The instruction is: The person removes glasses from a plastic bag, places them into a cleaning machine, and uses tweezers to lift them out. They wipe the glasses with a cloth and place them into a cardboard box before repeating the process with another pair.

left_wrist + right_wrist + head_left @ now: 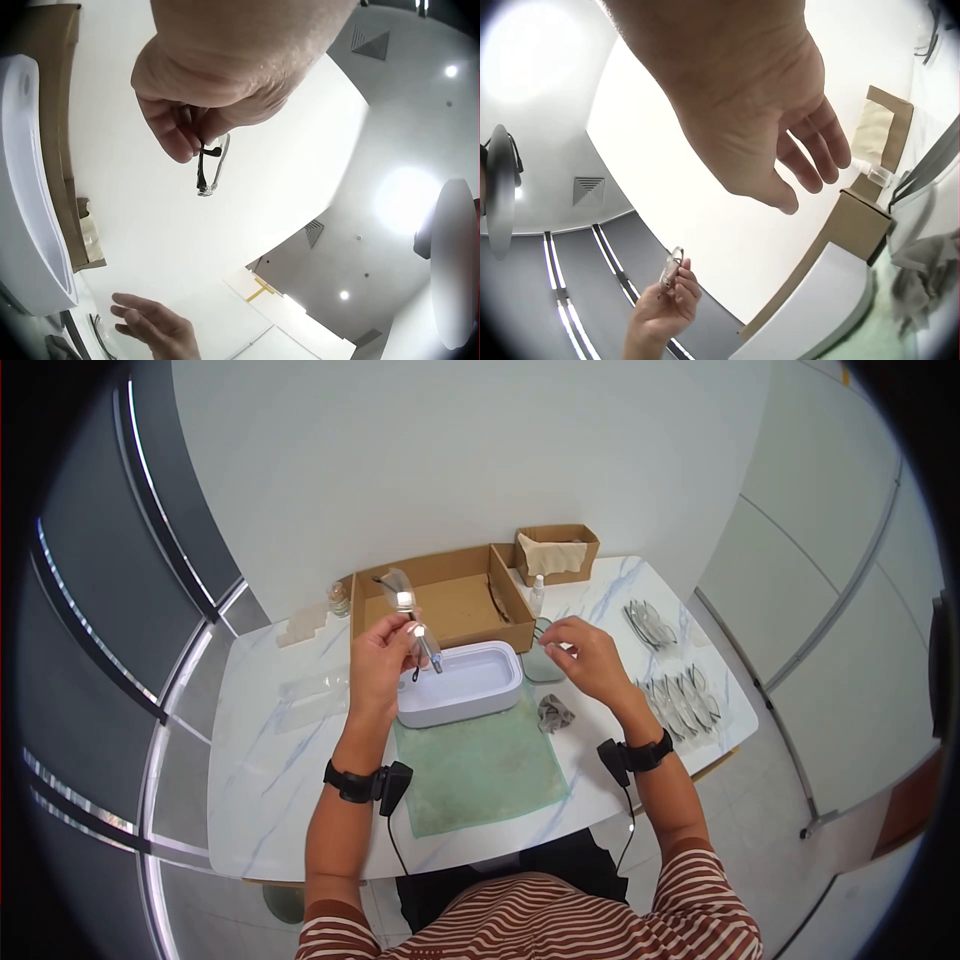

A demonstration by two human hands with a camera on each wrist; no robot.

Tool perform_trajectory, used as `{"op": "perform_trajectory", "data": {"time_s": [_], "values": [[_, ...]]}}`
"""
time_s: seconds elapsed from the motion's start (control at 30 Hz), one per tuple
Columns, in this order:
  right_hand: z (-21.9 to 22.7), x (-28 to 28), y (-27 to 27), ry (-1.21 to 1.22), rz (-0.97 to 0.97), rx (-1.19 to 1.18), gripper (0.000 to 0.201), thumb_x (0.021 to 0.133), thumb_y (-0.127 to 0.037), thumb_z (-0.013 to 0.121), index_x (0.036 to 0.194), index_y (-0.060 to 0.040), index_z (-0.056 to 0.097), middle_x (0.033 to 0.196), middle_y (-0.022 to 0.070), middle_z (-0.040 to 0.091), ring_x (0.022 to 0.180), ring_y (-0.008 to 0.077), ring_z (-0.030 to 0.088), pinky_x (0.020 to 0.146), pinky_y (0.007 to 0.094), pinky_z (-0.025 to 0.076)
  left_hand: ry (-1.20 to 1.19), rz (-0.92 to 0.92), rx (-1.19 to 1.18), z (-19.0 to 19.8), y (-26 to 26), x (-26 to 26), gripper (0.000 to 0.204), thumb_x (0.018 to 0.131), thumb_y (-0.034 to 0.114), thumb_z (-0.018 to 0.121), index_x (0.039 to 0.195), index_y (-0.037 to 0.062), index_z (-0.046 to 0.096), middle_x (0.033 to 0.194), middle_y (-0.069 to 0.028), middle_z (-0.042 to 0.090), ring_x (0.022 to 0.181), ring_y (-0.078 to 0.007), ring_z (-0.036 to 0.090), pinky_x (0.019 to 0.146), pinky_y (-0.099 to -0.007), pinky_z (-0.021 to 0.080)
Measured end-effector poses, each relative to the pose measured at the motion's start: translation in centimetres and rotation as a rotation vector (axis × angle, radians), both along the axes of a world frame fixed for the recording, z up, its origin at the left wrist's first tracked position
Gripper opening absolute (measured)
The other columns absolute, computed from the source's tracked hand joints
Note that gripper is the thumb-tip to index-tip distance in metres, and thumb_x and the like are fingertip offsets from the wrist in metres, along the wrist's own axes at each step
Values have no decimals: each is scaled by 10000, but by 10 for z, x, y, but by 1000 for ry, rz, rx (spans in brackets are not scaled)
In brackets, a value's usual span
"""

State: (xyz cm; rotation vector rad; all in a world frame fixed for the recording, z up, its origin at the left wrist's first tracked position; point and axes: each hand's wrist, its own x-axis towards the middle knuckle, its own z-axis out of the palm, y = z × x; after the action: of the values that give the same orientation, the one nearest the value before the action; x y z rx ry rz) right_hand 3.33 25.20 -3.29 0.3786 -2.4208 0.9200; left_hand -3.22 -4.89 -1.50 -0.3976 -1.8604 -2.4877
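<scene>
The left hand (378, 665) pinches a pair of glasses (421, 644) with clear lenses and dark temple ends, held up over the left end of a white basin (460, 705). In the left wrist view the fingers of the left hand (217, 97) grip the glasses (214, 169) by the frame. The right hand (592, 663) hovers right of the basin, above a grey-green item (543, 666), its fingers loosely bent and holding nothing. The right wrist view shows the right hand (757, 127) with its fingers apart.
A cardboard box (440, 600) holding dark-framed glasses stands behind the basin; a smaller box (590, 560) with cloth and a spray bottle (537, 595) are at its right. A green mat (480, 770) lies in front, a grey cloth (555, 714) beside it. Several glasses (685, 703) lie at right.
</scene>
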Motion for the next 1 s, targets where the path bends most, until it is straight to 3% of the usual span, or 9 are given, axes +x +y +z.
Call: {"op": "perform_trajectory", "data": {"time_s": [0.2, 0.37, 0.43, 0.5, 0.6, 0.63, 0.7, 0.8, 1.0], "values": [[7, -64, -13, -20, -98, -117, 126, 888, -122, 707, 996, -109, 770, 1039, 87, 724, 865, 292, 701, 773, 397, 561, 36, -17, -398, 43, 4, -44, 201, 963, 122, 672, 1124, 19, 608, 810, 2, 625, 681, -64, 591, 563, -214, 447], [-7, -100, -14, -120, -235, -70, 152, 877, -169, 715, 1010, -137, 780, 1054, 96, 719, 904, 308, 701, 808, 433, 555, -78, -116, -561, 49, 31, -134, 116, 918, 56, 681, 1008, 24, 615, 771, -20, 604, 653, -101, 594, 578, -244, 511], [-15, -104, -13, -156, -262, 37, 166, 875, -178, 714, 1023, -146, 781, 1060, 113, 705, 957, 327, 695, 836, 448, 554, -134, -164, -624, 38, 52, -168, 78, 901, 32, 682, 952, 25, 623, 752, -29, 600, 640, -113, 600, 577, -260, 538], [-21, -106, -11, -179, -259, 70, 174, 872, -181, 718, 1031, -147, 780, 1060, 120, 699, 968, 334, 691, 843, 454, 556, -177, -194, -847, 24, 78, -195, 82, 888, 3, 676, 821, 24, 635, 717, -39, 599, 601, -138, 618, 583, -311, 604], [-18, -108, -10, -207, -259, 109, 191, 869, -187, 727, 1048, -147, 777, 1062, 128, 694, 991, 345, 683, 855, 464, 558, -247, -168, -1045, 3, 117, -216, 115, 891, -4, 675, 778, 10, 668, 725, -69, 644, 602, -182, 667, 580, -345, 635], [-17, -108, -9, -229, -254, 117, 199, 868, -189, 731, 1057, -146, 775, 1063, 130, 695, 1003, 350, 679, 861, 466, 558, -246, -174, -1049, -9, 124, -226, 115, 891, -4, 675, 778, 10, 668, 725, -69, 644, 602, -182, 667, 580, -345, 635], [-15, -108, -8, -233, -253, 116, 196, 865, -184, 741, 1055, -148, 773, 1060, 116, 697, 1006, 338, 681, 870, 452, 551, -355, -129, -1068, -37, 137, -246, 96, 902, 6, 698, 811, -20, 714, 824, -153, 734, 642, -263, 729, 562, -384, 637], [-11, -105, -5, -243, -235, 120, 198, 862, -177, 752, 1058, -149, 768, 1056, 103, 698, 995, 322, 686, 872, 433, 543, -426, -213, -1237, -73, 147, -269, 122, 925, 27, 683, 815, -19, 712, 789, -137, 731, 628, -246, 725, 570, -392, 639], [-10, -108, -5, -253, -199, 92, 199, 868, -181, 757, 1061, -136, 761, 1030, 100, 697, 936, 306, 697, 844, 417, 543, -545, -303, -1289, -112, 156, -288, 192, 980, 98, 637, 840, 0, 723, 764, -133, 737, 613, -244, 722, 573, -397, 627]]}}
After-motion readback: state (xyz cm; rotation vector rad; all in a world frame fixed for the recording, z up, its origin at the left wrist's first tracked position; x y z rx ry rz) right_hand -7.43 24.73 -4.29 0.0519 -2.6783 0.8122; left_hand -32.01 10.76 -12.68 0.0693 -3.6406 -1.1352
